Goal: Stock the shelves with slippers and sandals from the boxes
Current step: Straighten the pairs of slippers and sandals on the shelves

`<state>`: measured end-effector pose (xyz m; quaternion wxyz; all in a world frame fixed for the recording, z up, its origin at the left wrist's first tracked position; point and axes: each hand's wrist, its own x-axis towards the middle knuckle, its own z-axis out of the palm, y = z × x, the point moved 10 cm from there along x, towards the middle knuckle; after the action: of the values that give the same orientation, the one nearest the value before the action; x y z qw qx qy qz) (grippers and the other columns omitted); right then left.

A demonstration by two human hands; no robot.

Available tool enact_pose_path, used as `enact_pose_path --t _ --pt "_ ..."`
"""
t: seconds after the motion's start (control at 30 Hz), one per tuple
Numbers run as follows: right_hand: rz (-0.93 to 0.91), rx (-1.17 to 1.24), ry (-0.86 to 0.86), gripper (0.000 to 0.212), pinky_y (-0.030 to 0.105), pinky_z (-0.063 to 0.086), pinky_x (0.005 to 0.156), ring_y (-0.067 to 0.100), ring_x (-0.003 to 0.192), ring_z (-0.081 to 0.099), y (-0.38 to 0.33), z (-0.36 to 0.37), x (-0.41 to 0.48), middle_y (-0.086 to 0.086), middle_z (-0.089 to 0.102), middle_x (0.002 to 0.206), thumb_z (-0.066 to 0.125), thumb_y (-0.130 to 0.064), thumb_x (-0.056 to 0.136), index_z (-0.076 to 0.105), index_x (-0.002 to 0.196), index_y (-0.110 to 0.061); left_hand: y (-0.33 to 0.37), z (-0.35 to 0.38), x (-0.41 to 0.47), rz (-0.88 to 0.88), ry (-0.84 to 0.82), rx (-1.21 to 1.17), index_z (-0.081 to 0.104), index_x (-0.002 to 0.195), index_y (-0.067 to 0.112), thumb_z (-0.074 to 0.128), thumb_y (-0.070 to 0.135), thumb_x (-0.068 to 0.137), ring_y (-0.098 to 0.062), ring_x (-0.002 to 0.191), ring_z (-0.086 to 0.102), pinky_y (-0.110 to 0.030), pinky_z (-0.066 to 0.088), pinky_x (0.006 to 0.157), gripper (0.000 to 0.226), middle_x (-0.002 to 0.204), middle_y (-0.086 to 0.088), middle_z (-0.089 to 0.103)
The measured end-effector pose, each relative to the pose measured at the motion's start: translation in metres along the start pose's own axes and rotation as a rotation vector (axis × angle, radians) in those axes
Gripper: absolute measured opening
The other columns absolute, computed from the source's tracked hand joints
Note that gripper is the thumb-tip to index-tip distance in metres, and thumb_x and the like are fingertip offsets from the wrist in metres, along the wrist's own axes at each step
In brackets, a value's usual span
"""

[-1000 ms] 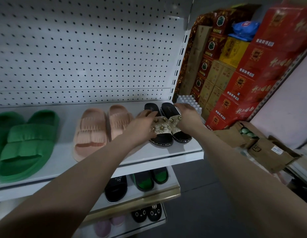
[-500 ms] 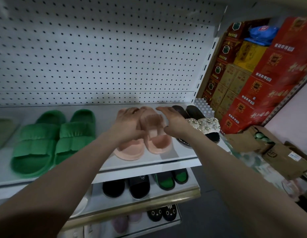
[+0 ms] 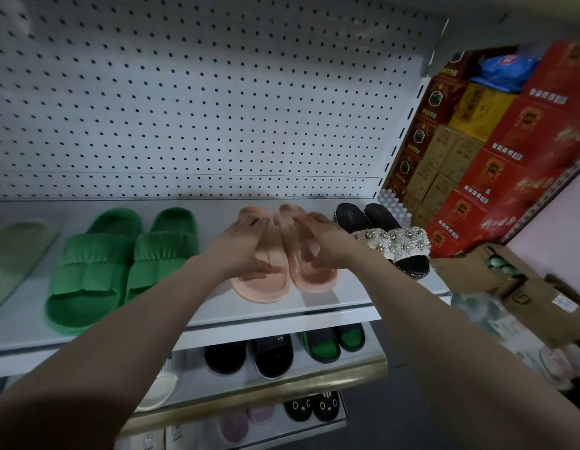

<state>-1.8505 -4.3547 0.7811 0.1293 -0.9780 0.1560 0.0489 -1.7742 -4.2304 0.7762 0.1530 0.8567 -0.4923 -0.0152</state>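
Observation:
A pair of pink slippers lies side by side on the white top shelf. My left hand grips the strap of the left pink slipper, thumb curled under its front. My right hand grips the strap of the right one the same way. To their right stands a pair of black sandals with jewelled white straps. A pair of green slippers lies to the left, with a pale green one at the far left edge.
Lower shelves hold black slippers, green-lined slippers, a white slipper and black cat-face slippers. Red and yellow cartons are stacked at the right. Open brown cardboard boxes sit on the floor below them.
Both hands left the jewelled black sandals and moved left onto the pink slippers, which have been drawn together. My view turned left.

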Motion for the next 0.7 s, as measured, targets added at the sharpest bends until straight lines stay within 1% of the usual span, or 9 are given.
enact_pose_path --t 0.17,0.37,0.47,0.57,0.7 --pt "-0.006 0.007 0.026 0.103 0.035 0.034 0.111 0.028 0.14 0.032 0.001 -0.003 0.006 0.003 0.021 0.157 0.081 -0.01 0.07 0.023 0.153 -0.029 -0.001 0.0 0.006 -0.009 0.025 -0.013 0.035 0.142 0.018 0.078 0.066 0.059 -0.025 0.122 0.046 -0.034 0.04 0.094 0.105 0.144 -0.004 0.038" --pt "-0.007 0.018 0.037 0.101 0.036 0.036 0.109 0.03 0.138 0.032 -0.001 -0.004 0.009 0.004 0.023 0.155 0.077 -0.006 0.071 0.021 0.153 -0.026 -0.003 0.001 0.009 -0.008 0.047 -0.02 0.035 0.142 0.02 0.077 0.066 0.06 -0.025 0.125 0.043 -0.033 0.039 0.097 0.103 0.145 -0.003 0.037" --pt "-0.009 0.02 0.049 0.101 0.035 0.037 0.106 0.03 0.136 0.034 -0.001 -0.002 0.011 0.003 0.026 0.153 0.077 -0.007 0.07 0.022 0.152 -0.025 -0.003 0.003 0.011 -0.019 0.031 -0.012 0.033 0.142 0.02 0.075 0.066 0.062 -0.024 0.125 0.042 -0.034 0.04 0.098 0.102 0.145 -0.003 0.035" --pt "-0.01 0.028 0.06 0.1 0.034 0.037 0.106 0.03 0.136 0.035 0.0 -0.002 0.013 0.003 0.026 0.153 0.078 -0.009 0.069 0.023 0.152 -0.025 -0.004 0.003 0.012 -0.037 0.012 -0.006 0.031 0.144 0.021 0.075 0.065 0.063 -0.024 0.127 0.04 -0.035 0.04 0.099 0.102 0.146 -0.002 0.033" --pt "-0.013 0.014 0.057 0.099 0.034 0.037 0.106 0.031 0.135 0.036 0.0 -0.004 0.012 0.005 0.025 0.153 0.078 -0.01 0.07 0.023 0.152 -0.024 -0.006 0.001 0.011 -0.056 0.002 0.013 0.033 0.141 0.024 0.072 0.072 0.06 -0.024 0.124 0.043 -0.036 0.041 0.096 0.102 0.143 0.0 0.036"
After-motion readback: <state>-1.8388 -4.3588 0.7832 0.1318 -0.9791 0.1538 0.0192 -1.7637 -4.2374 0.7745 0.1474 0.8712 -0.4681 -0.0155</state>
